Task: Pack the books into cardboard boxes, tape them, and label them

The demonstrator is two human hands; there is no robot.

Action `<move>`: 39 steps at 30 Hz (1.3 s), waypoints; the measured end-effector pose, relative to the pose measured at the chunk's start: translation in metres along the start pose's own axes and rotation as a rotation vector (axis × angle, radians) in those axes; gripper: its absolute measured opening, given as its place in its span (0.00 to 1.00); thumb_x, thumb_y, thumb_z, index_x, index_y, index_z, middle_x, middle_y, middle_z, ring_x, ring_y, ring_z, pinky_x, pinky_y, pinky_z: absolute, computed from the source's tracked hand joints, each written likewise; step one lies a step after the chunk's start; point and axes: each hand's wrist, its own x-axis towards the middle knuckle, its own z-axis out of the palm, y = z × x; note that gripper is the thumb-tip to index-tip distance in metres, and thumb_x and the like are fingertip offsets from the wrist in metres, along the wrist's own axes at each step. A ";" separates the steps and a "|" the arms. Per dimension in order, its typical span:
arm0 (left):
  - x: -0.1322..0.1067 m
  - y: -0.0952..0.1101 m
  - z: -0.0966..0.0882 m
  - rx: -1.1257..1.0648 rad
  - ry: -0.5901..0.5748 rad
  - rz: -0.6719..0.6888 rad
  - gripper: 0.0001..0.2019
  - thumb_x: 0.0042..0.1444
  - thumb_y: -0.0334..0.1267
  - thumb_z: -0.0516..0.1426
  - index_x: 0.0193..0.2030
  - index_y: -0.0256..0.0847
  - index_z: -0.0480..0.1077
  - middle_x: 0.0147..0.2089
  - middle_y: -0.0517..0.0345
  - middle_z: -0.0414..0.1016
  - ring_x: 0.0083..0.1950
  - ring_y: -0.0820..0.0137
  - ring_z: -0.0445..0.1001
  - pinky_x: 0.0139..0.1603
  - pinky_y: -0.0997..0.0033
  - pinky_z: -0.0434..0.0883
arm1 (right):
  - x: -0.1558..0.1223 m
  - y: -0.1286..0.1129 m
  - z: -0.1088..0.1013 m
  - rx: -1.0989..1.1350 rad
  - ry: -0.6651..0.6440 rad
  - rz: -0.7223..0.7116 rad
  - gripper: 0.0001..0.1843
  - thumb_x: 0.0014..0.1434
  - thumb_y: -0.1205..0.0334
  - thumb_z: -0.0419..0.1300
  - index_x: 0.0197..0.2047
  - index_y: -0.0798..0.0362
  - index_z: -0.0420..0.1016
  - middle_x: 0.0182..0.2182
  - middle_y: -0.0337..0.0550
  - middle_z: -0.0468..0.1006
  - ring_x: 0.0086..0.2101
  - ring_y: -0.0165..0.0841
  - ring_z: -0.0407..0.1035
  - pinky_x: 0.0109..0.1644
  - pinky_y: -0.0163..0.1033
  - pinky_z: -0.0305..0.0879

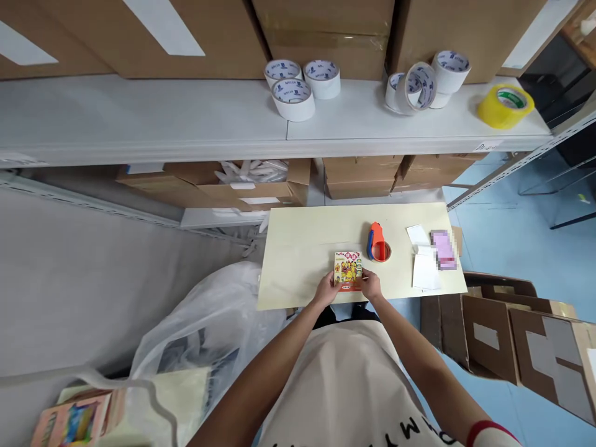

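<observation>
A small, colourful booklet-like item [348,268] with a yellow cartoon picture and a red lower band is between my two hands, over the near edge of a cream table. My left hand [328,288] grips its left side, and my right hand [370,285] grips the right side, fingers closed on the edges. Whether it is a book or a thin box, I cannot tell. Just beyond my right hand lies an orange and blue tape dispenser [378,242]. Farther right are white paper slips [425,270] and a blurred purple item [444,249].
Above the cream table [298,248] runs a grey shelf [186,118] with white tape rolls [294,108], a yellow tape roll [505,108] and cardboard boxes. Cardboard boxes [488,335] stand at the right on the blue floor. Clear plastic wrapping [200,310] bulges at the left.
</observation>
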 end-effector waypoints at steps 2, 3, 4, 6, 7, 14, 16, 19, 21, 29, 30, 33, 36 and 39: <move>0.003 -0.003 0.005 0.061 0.017 -0.007 0.26 0.46 0.40 0.67 0.54 0.41 0.73 0.38 0.55 0.80 0.41 0.64 0.78 0.45 0.64 0.74 | 0.006 0.004 0.001 -0.037 0.017 0.022 0.18 0.51 0.66 0.58 0.45 0.49 0.78 0.28 0.37 0.78 0.29 0.33 0.71 0.36 0.38 0.69; 0.005 -0.004 0.007 0.093 0.025 -0.011 0.26 0.46 0.40 0.67 0.54 0.41 0.73 0.40 0.54 0.80 0.43 0.62 0.77 0.47 0.63 0.73 | 0.008 0.006 0.002 -0.054 0.025 0.033 0.20 0.51 0.66 0.58 0.48 0.49 0.77 0.29 0.37 0.78 0.30 0.34 0.71 0.37 0.38 0.69; 0.007 -0.005 0.007 0.125 0.035 -0.016 0.26 0.46 0.40 0.67 0.54 0.41 0.73 0.42 0.52 0.80 0.46 0.61 0.77 0.50 0.62 0.72 | 0.010 0.008 0.002 -0.070 0.033 0.042 0.21 0.51 0.67 0.58 0.49 0.49 0.76 0.29 0.37 0.78 0.31 0.34 0.72 0.38 0.38 0.69; 0.009 -0.006 0.008 0.181 0.061 -0.032 0.30 0.46 0.41 0.66 0.57 0.40 0.71 0.48 0.48 0.78 0.53 0.57 0.74 0.56 0.58 0.69 | 0.011 0.012 0.004 -0.101 0.047 0.052 0.22 0.51 0.68 0.58 0.51 0.49 0.74 0.31 0.38 0.78 0.33 0.35 0.73 0.42 0.40 0.70; 0.008 -0.006 0.007 0.211 0.076 -0.035 0.32 0.46 0.40 0.66 0.60 0.39 0.69 0.52 0.46 0.76 0.58 0.54 0.71 0.60 0.56 0.66 | 0.010 0.014 0.005 -0.116 0.056 0.054 0.22 0.51 0.68 0.59 0.51 0.49 0.73 0.32 0.40 0.78 0.36 0.37 0.73 0.45 0.42 0.70; -0.009 0.007 0.009 0.636 -0.097 0.167 0.38 0.52 0.33 0.57 0.71 0.38 0.54 0.63 0.40 0.64 0.64 0.52 0.63 0.64 0.54 0.61 | -0.014 0.024 0.024 -0.165 0.191 -0.058 0.38 0.49 0.66 0.62 0.64 0.56 0.62 0.61 0.62 0.64 0.63 0.51 0.55 0.66 0.57 0.54; -0.011 0.013 0.009 0.680 -0.144 0.122 0.39 0.51 0.32 0.57 0.72 0.38 0.52 0.63 0.38 0.63 0.64 0.49 0.63 0.61 0.54 0.63 | -0.014 0.024 0.027 -0.070 0.181 -0.024 0.43 0.45 0.65 0.64 0.66 0.55 0.59 0.63 0.61 0.63 0.65 0.52 0.54 0.67 0.56 0.55; -0.010 0.019 0.006 0.649 -0.193 0.084 0.39 0.50 0.32 0.59 0.71 0.40 0.54 0.63 0.36 0.62 0.64 0.46 0.62 0.59 0.51 0.63 | -0.004 0.017 0.023 0.145 0.159 0.136 0.48 0.39 0.65 0.68 0.65 0.52 0.60 0.56 0.56 0.71 0.58 0.51 0.65 0.60 0.54 0.66; -0.008 0.020 0.004 0.598 -0.202 0.098 0.39 0.48 0.31 0.60 0.69 0.40 0.56 0.63 0.35 0.62 0.64 0.45 0.62 0.59 0.50 0.63 | 0.006 0.010 0.014 0.241 0.135 0.224 0.44 0.38 0.64 0.69 0.60 0.50 0.65 0.47 0.51 0.78 0.48 0.47 0.74 0.50 0.52 0.73; 0.006 0.018 0.003 0.273 -0.187 0.156 0.33 0.43 0.33 0.64 0.60 0.39 0.67 0.57 0.41 0.70 0.62 0.50 0.68 0.62 0.54 0.64 | -0.004 -0.010 -0.010 0.170 0.119 0.174 0.15 0.35 0.58 0.68 0.28 0.52 0.70 0.24 0.37 0.76 0.30 0.37 0.73 0.36 0.43 0.71; 0.006 0.019 0.004 0.224 -0.182 0.164 0.31 0.44 0.34 0.64 0.59 0.39 0.68 0.56 0.43 0.72 0.61 0.52 0.69 0.62 0.55 0.64 | -0.009 -0.011 -0.011 0.156 0.138 0.164 0.16 0.35 0.58 0.68 0.30 0.52 0.71 0.24 0.37 0.77 0.30 0.37 0.73 0.35 0.42 0.71; 0.003 0.025 0.009 0.083 -0.169 0.195 0.27 0.46 0.38 0.64 0.56 0.39 0.71 0.53 0.45 0.74 0.59 0.55 0.71 0.62 0.56 0.66 | -0.024 -0.018 -0.014 0.122 0.191 0.135 0.19 0.38 0.58 0.66 0.36 0.50 0.71 0.28 0.38 0.78 0.30 0.36 0.74 0.34 0.41 0.71; -0.004 0.035 0.017 -0.043 -0.185 0.242 0.24 0.47 0.42 0.65 0.53 0.39 0.74 0.52 0.46 0.77 0.57 0.56 0.73 0.60 0.57 0.68 | -0.033 -0.027 -0.012 0.094 0.216 0.091 0.17 0.40 0.59 0.64 0.37 0.49 0.70 0.30 0.39 0.79 0.30 0.35 0.73 0.34 0.40 0.71; -0.011 0.042 0.023 -0.154 -0.215 0.272 0.20 0.51 0.46 0.64 0.48 0.39 0.76 0.46 0.47 0.80 0.50 0.58 0.77 0.53 0.59 0.73 | -0.037 -0.036 0.000 0.086 0.189 0.035 0.16 0.43 0.59 0.63 0.38 0.48 0.69 0.35 0.41 0.79 0.32 0.35 0.73 0.34 0.40 0.73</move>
